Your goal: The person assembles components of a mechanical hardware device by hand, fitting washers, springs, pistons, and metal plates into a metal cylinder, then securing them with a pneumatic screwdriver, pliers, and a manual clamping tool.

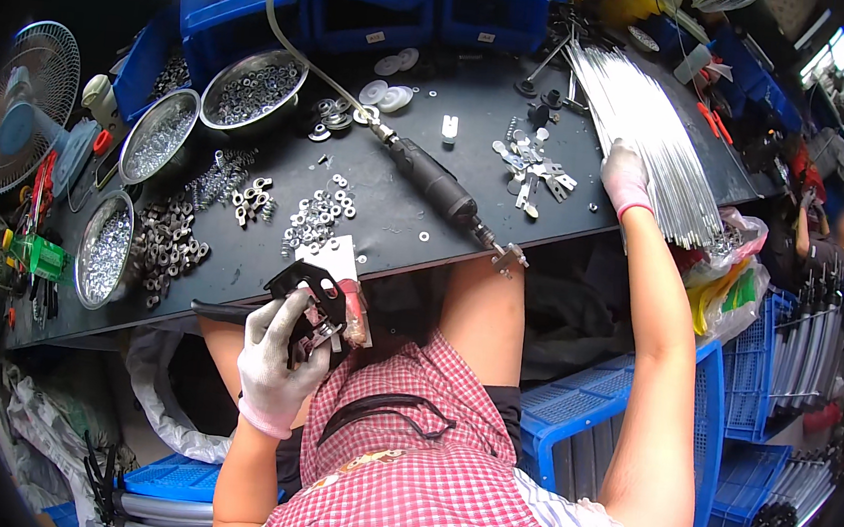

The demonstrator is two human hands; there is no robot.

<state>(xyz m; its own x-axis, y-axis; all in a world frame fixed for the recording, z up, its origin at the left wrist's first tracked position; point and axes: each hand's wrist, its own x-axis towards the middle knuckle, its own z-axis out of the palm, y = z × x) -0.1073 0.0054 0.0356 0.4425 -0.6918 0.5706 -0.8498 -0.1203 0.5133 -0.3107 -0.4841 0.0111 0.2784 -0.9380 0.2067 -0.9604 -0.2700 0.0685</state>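
Note:
My left hand (278, 361), in a white glove with a pink cuff, grips a black bracket (290, 278) with small metal parts in it. The bracket is at the table's front edge, beside a pale plate and a worn red-wrapped piece (351, 308). My right hand (627, 176), gloved too, reaches to the left side of a large bundle of thin metal rods (681, 176); its fingers curl over the rods there, and their tips are partly hidden. Between my hands lies a black power screwdriver (434, 180) with a hose, its metal tip over the table edge.
Steel bowls (159, 137) of small parts stand at the left, near a fan (26, 108). Loose nuts (318, 216), springs (221, 178) and small metal plates (533, 168) lie on the black table (385, 225). Blue bins (368, 20) line the back. A blue crate (580, 408) stands below right.

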